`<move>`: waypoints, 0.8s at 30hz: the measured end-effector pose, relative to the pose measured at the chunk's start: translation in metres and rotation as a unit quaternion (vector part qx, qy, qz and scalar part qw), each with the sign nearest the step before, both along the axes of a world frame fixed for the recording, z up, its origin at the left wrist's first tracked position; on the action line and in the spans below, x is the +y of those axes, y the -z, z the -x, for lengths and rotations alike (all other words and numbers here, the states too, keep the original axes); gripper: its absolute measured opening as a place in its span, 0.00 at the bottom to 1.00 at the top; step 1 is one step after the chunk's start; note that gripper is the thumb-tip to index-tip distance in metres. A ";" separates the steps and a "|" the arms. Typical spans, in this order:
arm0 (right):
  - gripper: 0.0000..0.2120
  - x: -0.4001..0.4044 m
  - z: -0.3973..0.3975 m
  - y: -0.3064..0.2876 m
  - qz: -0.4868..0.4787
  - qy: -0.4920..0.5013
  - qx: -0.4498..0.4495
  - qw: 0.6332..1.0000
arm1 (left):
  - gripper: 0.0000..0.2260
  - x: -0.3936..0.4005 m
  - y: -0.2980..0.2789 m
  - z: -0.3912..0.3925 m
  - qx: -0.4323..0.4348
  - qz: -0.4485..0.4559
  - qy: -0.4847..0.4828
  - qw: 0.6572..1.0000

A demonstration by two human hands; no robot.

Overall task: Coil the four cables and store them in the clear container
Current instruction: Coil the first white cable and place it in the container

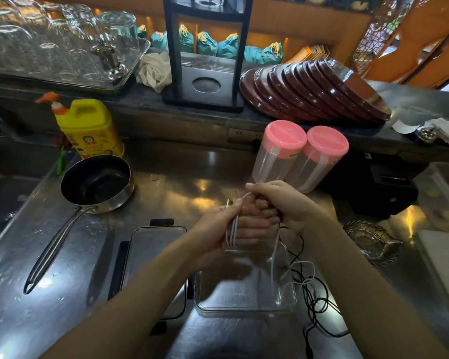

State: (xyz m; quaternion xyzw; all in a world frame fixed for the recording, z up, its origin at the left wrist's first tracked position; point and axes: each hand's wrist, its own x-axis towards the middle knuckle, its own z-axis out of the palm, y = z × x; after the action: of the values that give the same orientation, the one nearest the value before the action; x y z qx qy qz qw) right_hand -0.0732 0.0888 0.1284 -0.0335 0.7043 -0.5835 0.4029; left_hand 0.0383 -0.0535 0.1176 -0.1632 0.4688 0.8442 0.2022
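Left hand point(218, 224) grips the white cable point(232, 233) coil, loops hanging vertically; right hand point(283, 206) pinches its free end, directly above the clear container point(244, 307).

Colours across a shiny grey steel counter point(166, 182)

White coiled cable point(232, 233), black tangled cables point(319, 299), pink-lidded clear plastic jars point(285, 136), yellow plastic detergent jug point(88, 128) capped orange, dark red-brown stacked plates point(309, 92), teal cloth pouches point(228, 47).

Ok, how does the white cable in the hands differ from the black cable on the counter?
The white cable is looped into a neat coil; the black cable lies loose and tangled. The white cable is gripped by the left hand and right hand above the clear container; the black cable rests on the counter beside it. Both are thin.
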 end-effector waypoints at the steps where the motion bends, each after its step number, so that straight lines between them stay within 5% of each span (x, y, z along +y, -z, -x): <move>1: 0.16 -0.002 -0.003 -0.004 -0.024 -0.022 0.040 0.999 | 0.21 0.001 0.003 0.001 -0.006 0.004 -0.006 1.000; 5: 0.17 -0.006 -0.013 -0.008 -0.128 -0.076 0.213 0.966 | 0.25 0.007 0.008 0.004 -0.034 -0.001 -0.023 0.999; 11: 0.14 -0.009 -0.036 -0.011 -0.097 -0.023 0.254 0.962 | 0.24 0.011 0.013 0.008 -0.035 -0.042 -0.065 0.996; 15: 0.12 0.000 -0.056 0.001 -0.180 0.005 0.384 0.905 | 0.24 0.014 0.020 0.009 -0.051 -0.056 -0.082 0.994; 20: 0.11 0.008 -0.087 0.008 -0.179 -0.002 0.448 0.876 | 0.25 0.016 0.019 0.018 -0.053 -0.095 -0.119 0.987; 24: 0.15 0.017 -0.107 0.030 -0.097 0.003 0.349 0.932 | 0.22 0.015 0.010 0.023 -0.008 -0.133 -0.128 0.983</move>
State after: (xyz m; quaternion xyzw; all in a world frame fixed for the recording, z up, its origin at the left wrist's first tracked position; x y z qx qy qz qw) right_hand 0.0342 0.1058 0.0981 -0.1940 0.8540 -0.4646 0.1309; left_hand 0.0157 -0.0390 0.1078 -0.2000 0.3264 0.9165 0.1162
